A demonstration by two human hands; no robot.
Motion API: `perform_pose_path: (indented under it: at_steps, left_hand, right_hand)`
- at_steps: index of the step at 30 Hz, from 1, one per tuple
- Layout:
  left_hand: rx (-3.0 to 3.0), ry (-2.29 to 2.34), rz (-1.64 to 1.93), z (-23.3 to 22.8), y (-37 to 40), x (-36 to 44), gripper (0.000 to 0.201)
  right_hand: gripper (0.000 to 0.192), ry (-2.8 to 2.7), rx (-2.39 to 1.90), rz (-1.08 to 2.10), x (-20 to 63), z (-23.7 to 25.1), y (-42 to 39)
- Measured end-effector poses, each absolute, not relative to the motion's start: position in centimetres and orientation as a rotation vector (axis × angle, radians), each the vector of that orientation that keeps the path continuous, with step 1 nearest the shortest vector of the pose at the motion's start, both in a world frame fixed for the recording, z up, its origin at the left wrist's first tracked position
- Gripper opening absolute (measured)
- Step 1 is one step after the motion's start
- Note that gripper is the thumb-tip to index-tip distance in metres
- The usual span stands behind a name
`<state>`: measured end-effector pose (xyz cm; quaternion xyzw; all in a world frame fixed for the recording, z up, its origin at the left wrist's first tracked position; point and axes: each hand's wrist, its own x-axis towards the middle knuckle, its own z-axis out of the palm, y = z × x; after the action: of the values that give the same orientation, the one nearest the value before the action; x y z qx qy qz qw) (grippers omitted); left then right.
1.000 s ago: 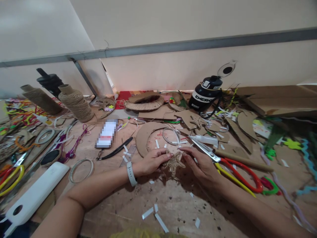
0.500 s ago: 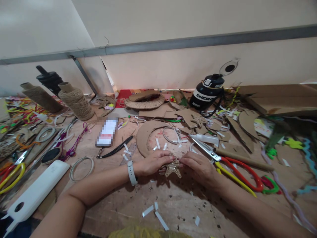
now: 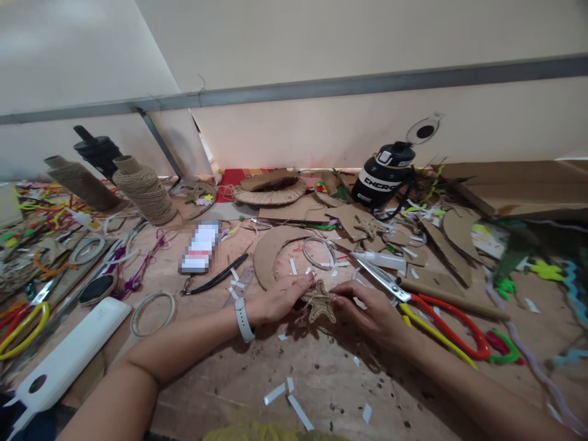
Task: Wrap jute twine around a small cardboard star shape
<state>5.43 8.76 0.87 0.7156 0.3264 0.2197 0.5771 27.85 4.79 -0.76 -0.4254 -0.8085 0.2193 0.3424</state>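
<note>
Scuffed wooden table (image 3: 321,380) under paper scraps (image 3: 287,392), scissors (image 3: 422,306), twine spool (image 3: 144,190).

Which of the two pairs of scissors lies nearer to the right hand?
The red and yellow scissors, lying just beside the right hand. The other yellow-handled pair lies far off at the table's left edge.

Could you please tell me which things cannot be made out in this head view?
- Screen of the phone: blurred out.
- Underside of the small twine-wrapped star: hidden, gripped between the left hand and the right hand.
- Brand lettering on the black bottle: partly turned away.
- White plastic device: cut by the lower left edge.
</note>
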Motion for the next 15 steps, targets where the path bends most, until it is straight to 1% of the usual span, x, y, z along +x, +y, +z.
perform_pose_path:
  at_steps: [5,8,11,13,15]
  left_hand:
    - [1.901,0.776,0.456,0.5,9.4,5.3,0.039]
    - [1.981,0.765,0.375,0.5,9.8,5.1,0.036]
    - [1.869,0.705,0.256,0.5,10.1,5.0,0.039]
    - [1.764,0.673,0.193,0.5,10.2,4.9,0.043]
    - [1.726,0.644,0.172,0.6,10.2,4.8,0.046]
  right_hand:
    - [0.024,-2.069,-1.179,0.808,27.6,-0.1,5.1]
    - [0.027,-2.034,-1.241,0.881,27.6,-0.2,5.3]
    - [0.029,-2.018,-1.289,0.891,27.7,-0.5,5.4]
    - [0.030,-2.014,-1.299,0.840,27.7,-0.7,5.3]
    - [0.034,-2.026,-1.261,0.795,27.7,-0.7,5.2]
